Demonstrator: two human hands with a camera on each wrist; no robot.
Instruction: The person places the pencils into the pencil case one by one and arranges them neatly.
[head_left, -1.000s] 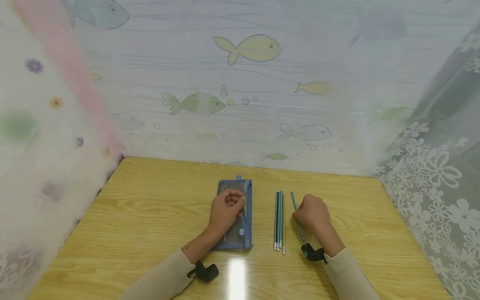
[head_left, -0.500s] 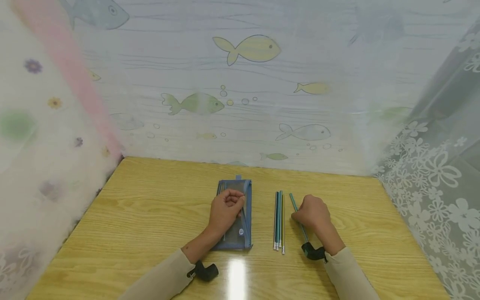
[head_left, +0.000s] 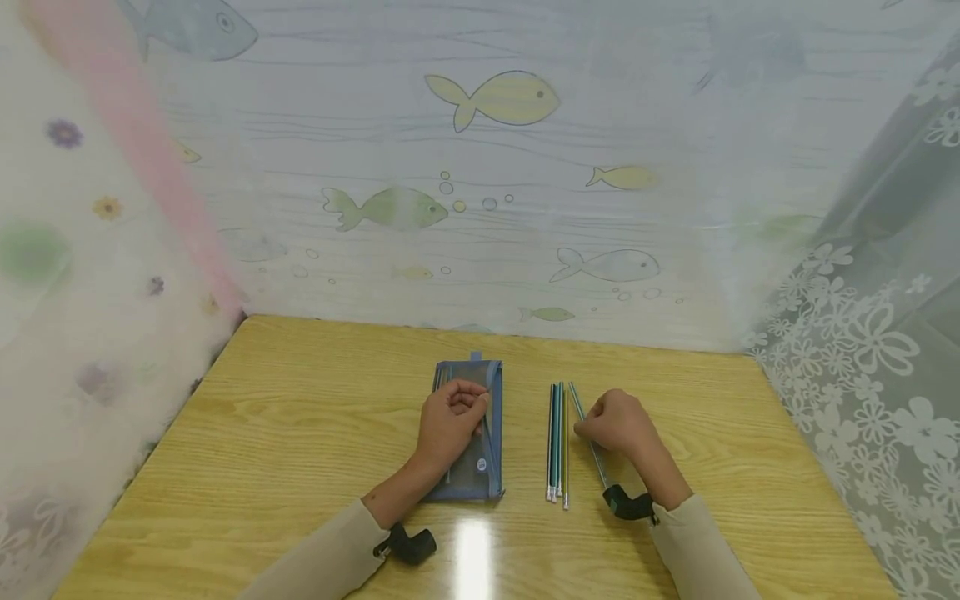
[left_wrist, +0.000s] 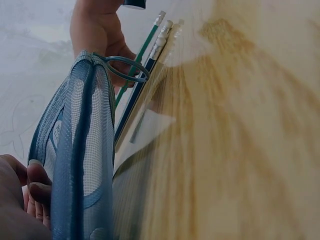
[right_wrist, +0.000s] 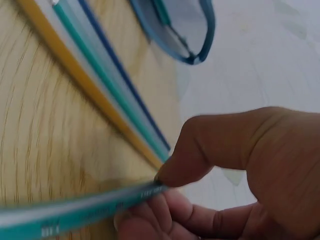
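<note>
A blue mesh pencil case point(head_left: 472, 483) lies on the table with its zip side to the right; a few long thin things show inside it. My left hand point(head_left: 448, 425) rests over the case and pinches its zip edge between thumb and fingers. To the right, my right hand point(head_left: 621, 423) pinches a teal pencil point(right_wrist: 75, 219) between thumb and fingertips. That pencil slants beside a row of loose pencils: dark blue point(head_left: 552, 437), teal point(head_left: 560, 433) and yellow point(head_left: 566, 454), eraser ends toward me. In the left wrist view the case point(left_wrist: 75, 145) hides part of the row.
The wooden table point(head_left: 300, 417) reaches back to a fish-print curtain point(head_left: 480, 208). A lace flower curtain point(head_left: 870, 417) hangs at the right side. Black wrist mounts point(head_left: 412, 546) sit at both cuffs.
My right hand has shifted a little left, bringing the teal pencil's far end closer to the row. The left hand and the pencil case have stayed in place.
</note>
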